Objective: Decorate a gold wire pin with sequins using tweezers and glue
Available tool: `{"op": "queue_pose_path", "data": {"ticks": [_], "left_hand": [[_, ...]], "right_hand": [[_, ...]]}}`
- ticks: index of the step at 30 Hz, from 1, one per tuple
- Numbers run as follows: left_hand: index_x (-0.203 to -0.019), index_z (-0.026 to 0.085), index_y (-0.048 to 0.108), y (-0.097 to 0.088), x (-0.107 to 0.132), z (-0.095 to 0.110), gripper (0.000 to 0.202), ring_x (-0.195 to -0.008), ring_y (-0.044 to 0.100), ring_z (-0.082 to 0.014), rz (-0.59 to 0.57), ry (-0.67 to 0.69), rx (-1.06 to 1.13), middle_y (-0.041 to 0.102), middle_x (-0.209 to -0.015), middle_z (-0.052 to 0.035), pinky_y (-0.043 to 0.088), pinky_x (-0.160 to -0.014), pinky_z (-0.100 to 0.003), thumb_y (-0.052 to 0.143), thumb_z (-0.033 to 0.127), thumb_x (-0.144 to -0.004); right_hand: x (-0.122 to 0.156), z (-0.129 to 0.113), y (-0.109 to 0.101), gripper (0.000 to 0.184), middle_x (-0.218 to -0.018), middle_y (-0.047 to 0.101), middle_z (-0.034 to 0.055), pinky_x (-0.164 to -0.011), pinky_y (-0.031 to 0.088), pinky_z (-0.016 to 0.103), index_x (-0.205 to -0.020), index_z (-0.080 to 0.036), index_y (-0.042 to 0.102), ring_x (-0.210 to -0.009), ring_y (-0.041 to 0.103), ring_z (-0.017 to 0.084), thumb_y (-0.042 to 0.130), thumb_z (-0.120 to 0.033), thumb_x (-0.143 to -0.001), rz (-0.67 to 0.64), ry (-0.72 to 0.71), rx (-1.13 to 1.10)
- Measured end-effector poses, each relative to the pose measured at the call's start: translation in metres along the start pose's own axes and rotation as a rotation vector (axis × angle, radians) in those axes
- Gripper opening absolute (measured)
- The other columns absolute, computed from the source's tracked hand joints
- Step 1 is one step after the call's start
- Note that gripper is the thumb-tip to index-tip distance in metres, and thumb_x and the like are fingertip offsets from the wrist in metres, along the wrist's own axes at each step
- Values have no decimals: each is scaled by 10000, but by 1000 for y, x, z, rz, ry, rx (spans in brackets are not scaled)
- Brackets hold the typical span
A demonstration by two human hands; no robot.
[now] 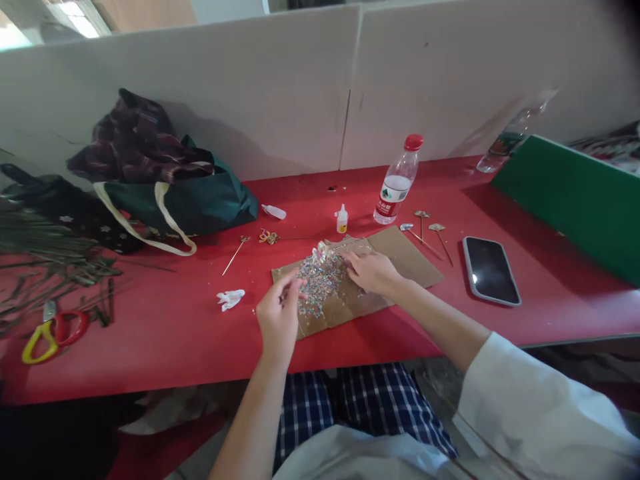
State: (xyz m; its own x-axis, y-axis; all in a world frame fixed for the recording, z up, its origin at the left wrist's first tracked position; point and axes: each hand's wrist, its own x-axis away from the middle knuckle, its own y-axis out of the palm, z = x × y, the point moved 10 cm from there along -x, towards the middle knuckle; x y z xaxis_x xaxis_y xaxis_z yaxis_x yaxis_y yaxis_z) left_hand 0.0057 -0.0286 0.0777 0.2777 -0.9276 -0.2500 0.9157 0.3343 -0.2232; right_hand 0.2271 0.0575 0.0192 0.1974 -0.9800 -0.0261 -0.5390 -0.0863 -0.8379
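Observation:
A heap of small glittering beads (320, 287) lies on a flat piece of brown cardboard (400, 257). At the heap's left edge is my left hand (280, 310), its thumb and fingers pinched together; whatever they hold is hidden. My right hand (373, 272) rests palm down over the cardboard on the other side, fingers stretched toward the beads. Between the hands, at the top of the heap, sits a shiny pale ornament (321, 252). I cannot tell whether either hand touches it. Just behind the cardboard stands a small white glue bottle (342, 219).
Decorated hair sticks (421, 227) and a phone (491, 270) lie right. A water bottle (395, 187) stands behind; a green box (570, 200) is far right. Left are a crumpled tissue (231, 299), scissors (50, 333), thin dark sticks (45, 267) and a green bag (200, 203).

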Motion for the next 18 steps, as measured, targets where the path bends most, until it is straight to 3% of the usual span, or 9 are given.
{"op": "queue_pose_path", "data": {"ticks": [4,7,10,12,15,18], "left_hand": [[-1027,243,679,15,-54,13,231,-740,666,-123,-32,230,-177,717,-874,-23,516,-755,-271,526,359,-897],[-966,237,669,35,-86,16,197,-800,663,-129,-52,416,-341,721,-859,-3,412,-983,-374,491,312,-924],[-952,240,637,53,-103,9,160,-861,656,-135,-46,546,-482,726,-892,15,211,-1119,-453,485,286,-931],[-957,232,614,60,-107,1,147,-859,656,-133,-36,600,-531,726,-902,15,144,-1140,-458,476,276,-935],[-954,215,602,72,-105,-11,146,-850,654,-133,-121,665,-559,723,-901,5,235,-1107,-415,463,258,-937],[-952,203,611,80,-102,-21,146,-869,638,-147,-233,671,-551,713,-905,-19,412,-928,-328,477,256,-924]], "right_hand": [[-11,10,-3,444,-795,690,70,-763,406,354,-1188,-241,617,-786,610,228,548,-248,-749,-10,-11,-174],[-23,23,-12,360,-717,670,47,-642,443,318,-1052,-203,664,-656,605,182,433,-316,-800,-15,4,-397],[-34,32,-20,424,-849,700,76,-677,497,331,-1048,-182,621,-768,658,189,328,-404,-836,2,9,-667],[-38,34,-22,380,-984,702,77,-766,509,363,-1033,-211,603,-906,664,205,388,-440,-819,-1,5,-980],[-39,30,-20,289,-1001,702,40,-798,501,371,-950,-244,609,-935,663,217,627,-381,-696,-18,1,-1354],[-38,38,-22,219,-711,671,-9,-647,485,305,-826,-229,603,-658,637,153,700,-346,-668,110,46,-1249]]}}
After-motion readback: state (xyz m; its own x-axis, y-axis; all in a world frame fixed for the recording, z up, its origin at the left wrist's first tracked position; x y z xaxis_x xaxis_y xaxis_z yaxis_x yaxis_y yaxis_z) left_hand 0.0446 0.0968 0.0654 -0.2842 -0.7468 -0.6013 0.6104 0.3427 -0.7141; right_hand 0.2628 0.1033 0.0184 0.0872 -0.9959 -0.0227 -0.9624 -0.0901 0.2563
